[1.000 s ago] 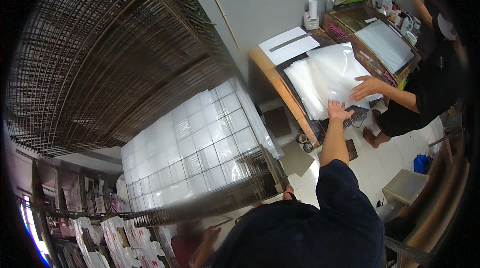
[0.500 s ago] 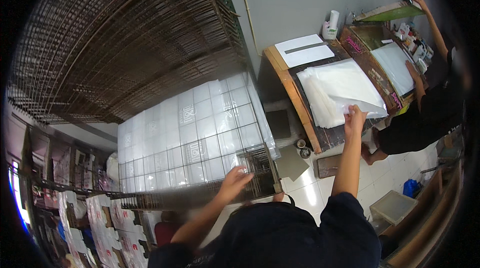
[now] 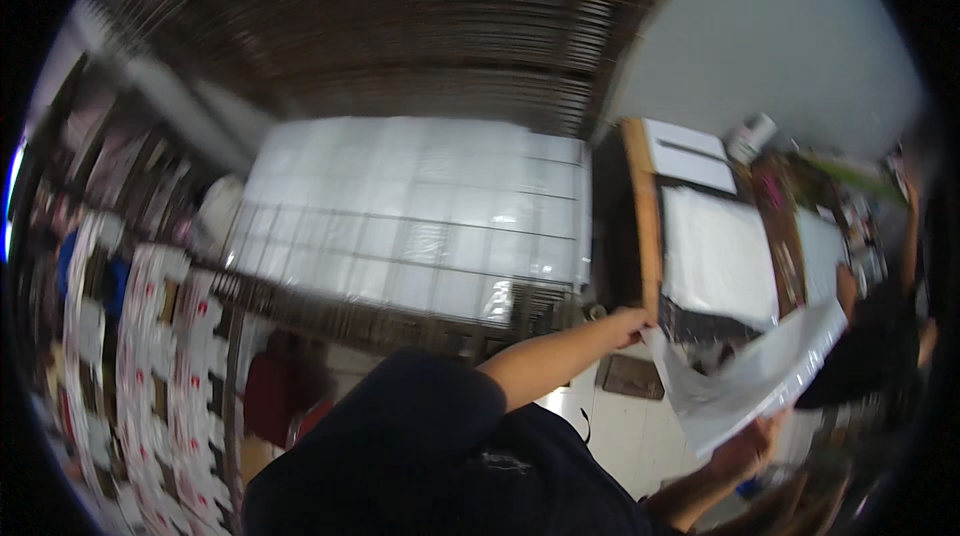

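Observation:
A translucent white plastic bag [image 3: 752,388] hangs stretched between my two hands, off the near side of a workbench. My left hand [image 3: 632,326] is closed on its left corner. My right hand [image 3: 745,448], nearer to me and slightly blurred, grips its lower right edge. Just beyond lies a stack of similar bags [image 3: 718,254] on the dark bench top [image 3: 700,322]. To the left, a wire drying rack [image 3: 480,348] holds overlapping bags [image 3: 390,206] in a row; their printing is smeared by motion.
More wire racks [image 3: 370,16] tilt up above the loaded one. A co-worker's arm [image 3: 910,231] and dark clothing are at the far right, beside a second bench with a pale sheet [image 3: 818,248]. Stacked white bundles [image 3: 150,366] stand at lower left. A brown board [image 3: 632,377] lies on the floor.
My right hand has lifted a bag off the stack and drawn it toward me. My left hand has moved from the rack to the bag's corner. The view has shifted and blurred.

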`<move>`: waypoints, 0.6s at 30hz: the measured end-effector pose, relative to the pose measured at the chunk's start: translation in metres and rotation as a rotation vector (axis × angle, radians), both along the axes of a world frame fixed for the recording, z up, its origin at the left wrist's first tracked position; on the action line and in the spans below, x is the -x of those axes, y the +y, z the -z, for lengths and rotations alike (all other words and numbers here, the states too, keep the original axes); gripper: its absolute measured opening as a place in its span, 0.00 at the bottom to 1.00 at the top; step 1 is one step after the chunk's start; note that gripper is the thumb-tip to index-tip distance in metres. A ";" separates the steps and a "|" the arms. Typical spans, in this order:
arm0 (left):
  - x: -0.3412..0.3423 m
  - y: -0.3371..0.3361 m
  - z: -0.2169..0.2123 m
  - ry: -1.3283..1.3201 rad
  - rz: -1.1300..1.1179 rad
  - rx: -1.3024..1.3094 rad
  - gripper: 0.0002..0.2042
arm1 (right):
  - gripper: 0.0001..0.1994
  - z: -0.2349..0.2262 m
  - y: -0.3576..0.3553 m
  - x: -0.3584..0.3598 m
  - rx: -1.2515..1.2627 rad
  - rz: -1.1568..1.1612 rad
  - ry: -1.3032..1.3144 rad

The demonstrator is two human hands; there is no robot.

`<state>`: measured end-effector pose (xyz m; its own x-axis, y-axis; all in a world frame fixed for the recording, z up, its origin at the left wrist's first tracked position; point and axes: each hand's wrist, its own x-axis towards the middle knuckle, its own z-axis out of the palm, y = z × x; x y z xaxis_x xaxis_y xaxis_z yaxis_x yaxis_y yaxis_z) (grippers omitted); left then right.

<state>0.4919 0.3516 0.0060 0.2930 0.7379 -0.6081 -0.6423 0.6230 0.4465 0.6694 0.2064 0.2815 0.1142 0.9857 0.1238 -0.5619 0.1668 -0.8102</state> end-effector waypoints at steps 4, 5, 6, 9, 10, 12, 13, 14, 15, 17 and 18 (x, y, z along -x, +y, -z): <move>0.095 -0.028 -0.054 0.120 -0.443 -0.090 0.26 | 0.39 -0.008 0.010 0.048 -0.020 -0.236 -0.153; 0.141 -0.052 -0.095 0.162 -0.435 -0.112 0.26 | 0.39 -0.011 0.008 0.066 -0.022 -0.286 -0.155; 0.187 -0.074 -0.123 0.252 -0.447 -0.135 0.27 | 0.40 -0.017 0.004 0.086 -0.030 -0.344 -0.156; 0.309 -0.142 -0.164 0.317 -0.767 -0.416 0.15 | 0.40 -0.023 -0.002 0.147 0.039 -0.442 -0.177; 0.351 -0.166 -0.173 0.410 -0.835 -0.454 0.12 | 0.39 -0.025 -0.004 0.182 0.091 -0.465 -0.198; 0.429 -0.216 -0.195 0.516 -0.980 -0.474 0.08 | 0.41 -0.035 -0.014 0.263 0.175 -0.614 -0.145; 0.463 -0.241 -0.209 0.531 -1.051 -0.458 0.08 | 0.41 -0.030 -0.013 0.298 0.149 -0.713 -0.172; 0.497 -0.265 -0.217 0.612 -1.086 -0.417 0.10 | 0.39 -0.022 -0.011 0.332 0.075 -0.789 -0.190; 0.532 -0.293 -0.220 0.686 -1.125 -0.366 0.11 | 0.37 -0.025 -0.016 0.371 0.079 -0.894 -0.222; 0.579 -0.345 -0.236 0.813 -1.156 -0.394 0.14 | 0.35 -0.012 -0.022 0.433 0.076 -0.958 -0.282; 0.590 -0.370 -0.252 0.847 -1.185 -0.368 0.15 | 0.35 -0.005 -0.026 0.462 0.089 -1.036 -0.282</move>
